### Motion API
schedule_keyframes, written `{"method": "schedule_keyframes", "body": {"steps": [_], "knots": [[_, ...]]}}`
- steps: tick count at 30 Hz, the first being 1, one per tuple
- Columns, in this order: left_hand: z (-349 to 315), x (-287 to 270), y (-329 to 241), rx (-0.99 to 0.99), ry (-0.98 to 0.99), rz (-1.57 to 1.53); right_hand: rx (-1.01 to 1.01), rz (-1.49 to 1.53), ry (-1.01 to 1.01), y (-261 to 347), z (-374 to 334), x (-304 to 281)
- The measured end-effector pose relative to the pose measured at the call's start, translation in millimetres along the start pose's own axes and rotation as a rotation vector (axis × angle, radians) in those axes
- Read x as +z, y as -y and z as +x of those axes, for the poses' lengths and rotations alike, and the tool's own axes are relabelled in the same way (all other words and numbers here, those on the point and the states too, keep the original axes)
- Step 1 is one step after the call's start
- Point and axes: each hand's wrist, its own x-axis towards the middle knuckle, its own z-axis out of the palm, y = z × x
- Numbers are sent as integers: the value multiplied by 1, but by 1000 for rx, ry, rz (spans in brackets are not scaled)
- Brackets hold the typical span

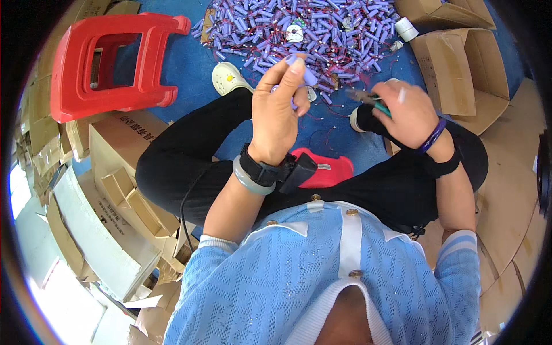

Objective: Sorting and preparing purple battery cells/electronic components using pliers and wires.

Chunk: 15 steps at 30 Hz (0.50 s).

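My left hand is raised in front of me, its fingers closed around purple cylindrical battery cells. How many it holds is partly hidden by the fingers. To the right, my right hand grips a pair of pliers with green handles. The metal jaws point left, toward the left hand, and stay apart from the cells. Beyond both hands a large heap of purple battery cells with thin red wires and small white connectors is spread over the blue floor.
A white disc-like spool lies on the heap, and a white roll at its right edge. Open cardboard boxes stand on the right. A red plastic stool is at far left, above more cartons. Something red shows between my legs.
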Motion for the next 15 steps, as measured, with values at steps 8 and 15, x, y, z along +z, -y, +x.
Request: {"method": "schedule_keyframes", "body": {"steps": [8,15], "knots": [[-2,12,8,-7,1,40,-49,264,-347,12,10,14],[-6,16,15,90,26,210,-2,233,-418,15,10,9]]}}
